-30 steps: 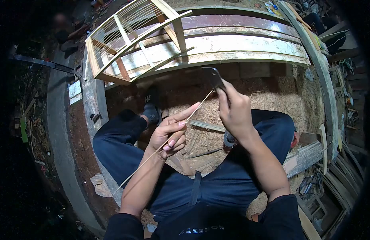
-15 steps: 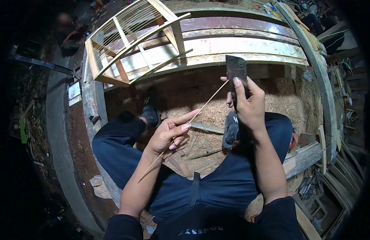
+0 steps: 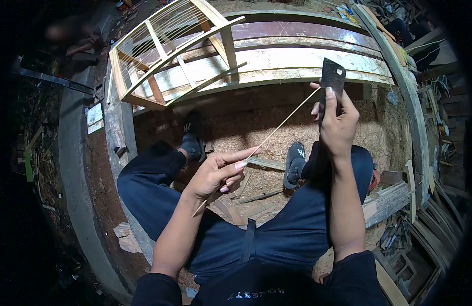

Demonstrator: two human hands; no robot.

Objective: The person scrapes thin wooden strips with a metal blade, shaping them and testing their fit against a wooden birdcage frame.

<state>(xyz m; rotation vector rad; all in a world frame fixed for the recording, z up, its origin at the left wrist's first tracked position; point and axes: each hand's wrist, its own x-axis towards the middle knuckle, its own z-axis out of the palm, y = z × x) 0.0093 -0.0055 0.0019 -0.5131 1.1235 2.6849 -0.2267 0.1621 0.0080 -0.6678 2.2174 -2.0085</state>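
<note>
Here, thin strip (image 3: 287,121) thru L hand (image 3: 218,176).

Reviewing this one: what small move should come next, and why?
Probably slide the left hand forward along the thin strip for a fresh grip nearer the blade. A long span stretches between the hands, only a short tail shows behind the left, and the right hand holds the blade where the strip meets it.

I'm looking round a woodworking workshop — shavings (image 3: 366,137) are lying underfoot, and a wooden frame (image 3: 167,57) is standing on the plank surface (image 3: 297,58).
</note>
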